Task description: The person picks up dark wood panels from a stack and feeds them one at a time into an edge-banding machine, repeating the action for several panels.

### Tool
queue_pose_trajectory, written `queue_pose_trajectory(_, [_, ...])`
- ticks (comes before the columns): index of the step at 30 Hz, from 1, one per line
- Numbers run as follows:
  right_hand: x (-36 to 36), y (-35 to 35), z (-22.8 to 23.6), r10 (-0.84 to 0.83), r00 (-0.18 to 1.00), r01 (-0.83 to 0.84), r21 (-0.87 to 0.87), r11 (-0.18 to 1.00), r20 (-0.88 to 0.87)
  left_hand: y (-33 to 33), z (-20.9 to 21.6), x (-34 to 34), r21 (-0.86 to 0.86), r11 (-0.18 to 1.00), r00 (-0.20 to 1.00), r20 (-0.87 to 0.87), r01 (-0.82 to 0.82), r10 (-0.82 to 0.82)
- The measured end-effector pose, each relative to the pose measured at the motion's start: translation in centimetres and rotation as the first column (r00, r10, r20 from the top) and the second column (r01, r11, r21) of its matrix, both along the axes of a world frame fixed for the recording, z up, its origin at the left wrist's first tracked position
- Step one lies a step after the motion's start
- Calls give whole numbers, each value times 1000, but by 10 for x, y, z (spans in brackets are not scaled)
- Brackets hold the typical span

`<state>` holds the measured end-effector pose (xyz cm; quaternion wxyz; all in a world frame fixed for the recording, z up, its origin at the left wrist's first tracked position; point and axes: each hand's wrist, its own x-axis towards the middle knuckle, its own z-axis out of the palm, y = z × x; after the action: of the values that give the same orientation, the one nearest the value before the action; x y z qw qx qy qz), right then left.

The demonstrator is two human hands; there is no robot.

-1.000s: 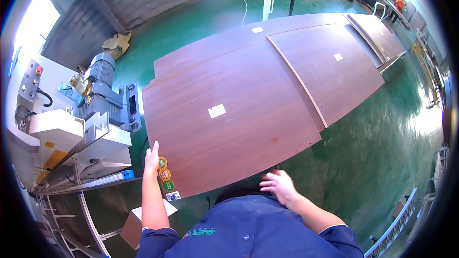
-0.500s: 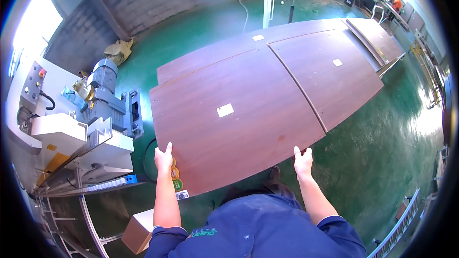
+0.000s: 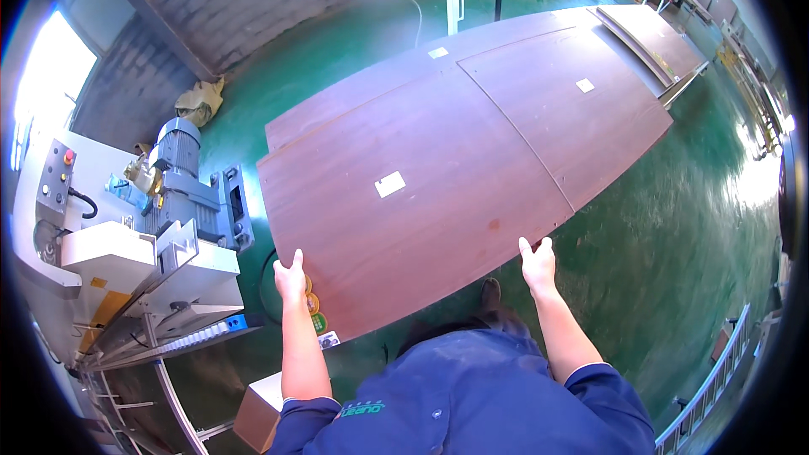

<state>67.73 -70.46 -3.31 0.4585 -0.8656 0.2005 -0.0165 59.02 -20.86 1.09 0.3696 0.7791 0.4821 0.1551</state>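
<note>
Motor (image 3: 179, 147), grey and ribbed, stands just left of the brown front panel (image 3: 421, 244), the landmark for all positions below. My left hand (image 3: 290, 280) is at the panel's left edge, near its close corner: thumb uppermost, fingers folded and mostly hidden, edge pinched between. Clamping pressure cannot be told.

Panel location: flat in front of my torso. Its far side appears to bear on an underlying panel (image 3: 337, 105), which projects beyond its far edge, presumably for support. Finish: dark reddish-brown, satin, faint lengthwise streaks, one rusty spot close to the near edge. Round stickers (image 3: 319, 323) line the close left corner, and a white label (image 3: 390, 184) sits mid-face.

My right hand (image 3: 539, 265) pinches the panel's near edge toward its right end, thumb and fingers parted by the board's thickness. The wide hand spacing probably shares the weight and limits twist.

Right of the panel lies a matching brown panel (image 3: 552, 109), separated by a thin dark seam; close alignment of both suggests deliberate butting.
</note>
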Motion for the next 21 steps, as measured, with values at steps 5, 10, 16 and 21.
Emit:
queue_pose_trajectory(5, [1,1,1,15,1000,-15,-20,1000,-17,1,0,1,-8,1000,1000,9,-10,10])
queue_pose_trajectory(10, [2,-2,3,30,1000,-30,4,1000,-4,-5,3,7,23,999,998,-53,-24,25])
queue_pose_trajectory(16, [5,-4,4,66,996,-68,-25,997,-61,0,-6,8,56,997,995,-80,-54,59])
queue_pose_trajectory(21, [4,-3,10,89,994,-89,5,996,-59,-2,-6,7,53,996,995,-70,-70,73])
